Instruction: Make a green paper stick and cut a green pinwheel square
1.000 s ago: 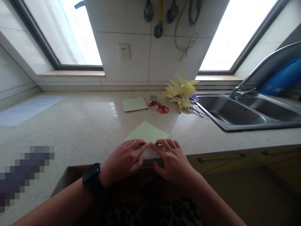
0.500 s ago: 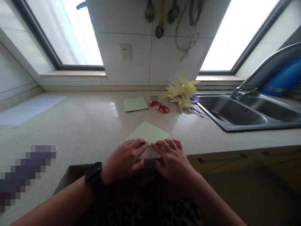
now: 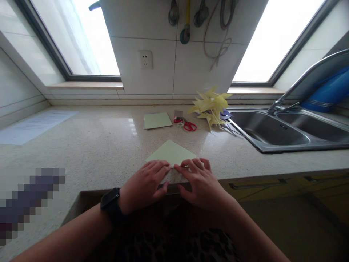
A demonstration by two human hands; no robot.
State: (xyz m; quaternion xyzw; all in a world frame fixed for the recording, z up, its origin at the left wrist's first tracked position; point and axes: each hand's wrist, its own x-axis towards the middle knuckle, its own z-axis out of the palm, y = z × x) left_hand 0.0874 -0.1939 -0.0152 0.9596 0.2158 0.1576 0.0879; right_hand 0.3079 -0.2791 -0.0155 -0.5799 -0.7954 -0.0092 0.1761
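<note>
A pale green sheet of paper [image 3: 171, 151] lies on the counter close to its front edge, its far side coming to a point. It looks folded, with the near edge partly hidden under my fingers. My left hand [image 3: 147, 182], with a dark watch [image 3: 110, 199] on the wrist, presses the near left part with extended fingers; its thumb is off the paper. Opposite it, my right hand [image 3: 197, 180] rests its fingertips on the near right part, the index finger along the edge, the thumb apart. Both index fingertips almost meet at the middle of that edge.
Behind lie a stack of green paper [image 3: 157, 120], a small red-and-clear box [image 3: 178, 116] and red-handled scissors [image 3: 190, 126]. Yellow paper pinwheels [image 3: 211, 105] are heaped beside the steel sink [image 3: 268, 127]. Printed sheets [image 3: 32, 125] lie at the left.
My hands have shifted very slightly along the paper's near edge, the left fingers drawing closer together. The paper and everything behind it stay in place.
</note>
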